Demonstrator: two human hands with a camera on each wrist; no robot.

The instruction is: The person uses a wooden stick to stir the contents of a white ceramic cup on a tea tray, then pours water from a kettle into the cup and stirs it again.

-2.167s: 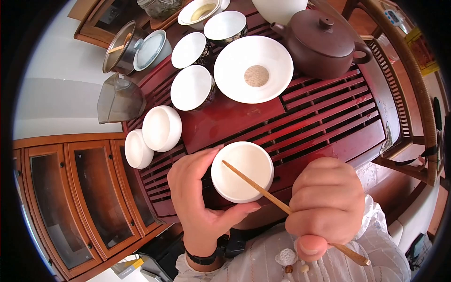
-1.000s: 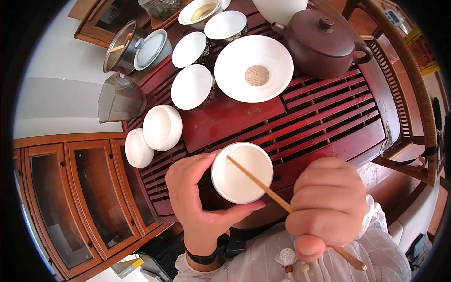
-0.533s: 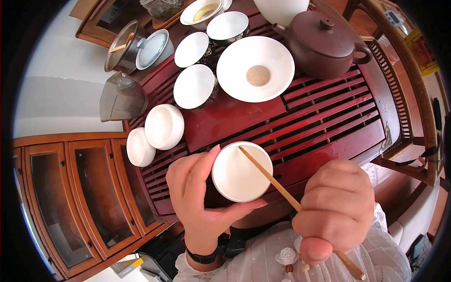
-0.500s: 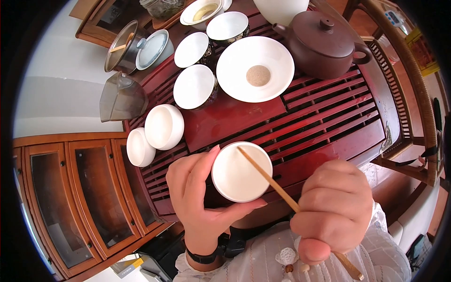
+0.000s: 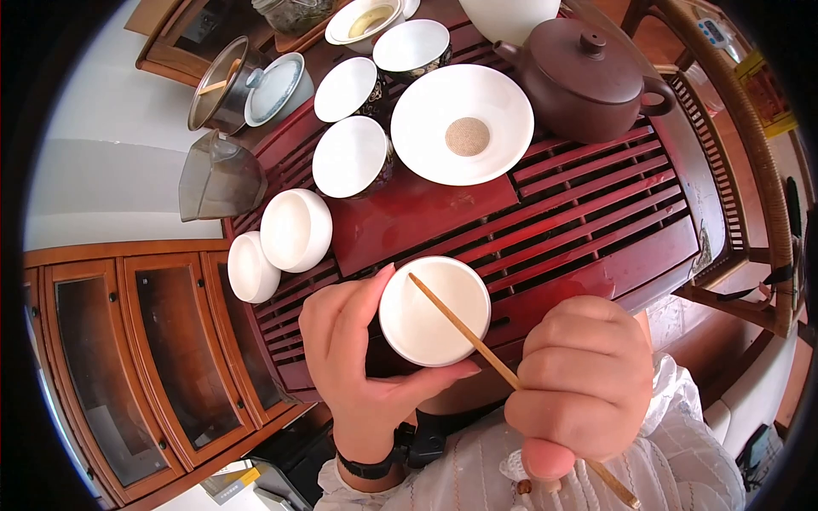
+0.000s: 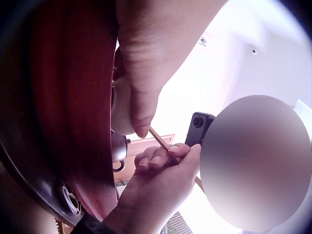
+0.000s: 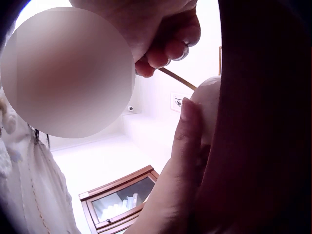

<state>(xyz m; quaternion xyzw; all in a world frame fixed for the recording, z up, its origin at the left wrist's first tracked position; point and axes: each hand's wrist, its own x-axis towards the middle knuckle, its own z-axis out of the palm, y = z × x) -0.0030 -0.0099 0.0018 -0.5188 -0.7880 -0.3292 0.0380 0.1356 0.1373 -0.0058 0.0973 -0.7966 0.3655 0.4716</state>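
White cup (image 5: 435, 311): mouth up, at the near edge of the slatted tea tray (image 5: 409, 213).
Left hand (image 5: 349, 341): fingers and thumb curved round the cup's sides.
Right hand (image 5: 584, 375): fingers curled round the wooden stick (image 5: 460, 327).
Stick tip: within the cup's mouth; contact not discernible.
Teapot (image 5: 579, 85): towards the far right corner, beside the white strainer (image 5: 417, 128).

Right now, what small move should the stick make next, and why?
I'd probably ease the wooden stick gently along the inside of the white cup: its tip lies within the cup's far rim, the left hand braces the cup, and the right hand grips the stick.
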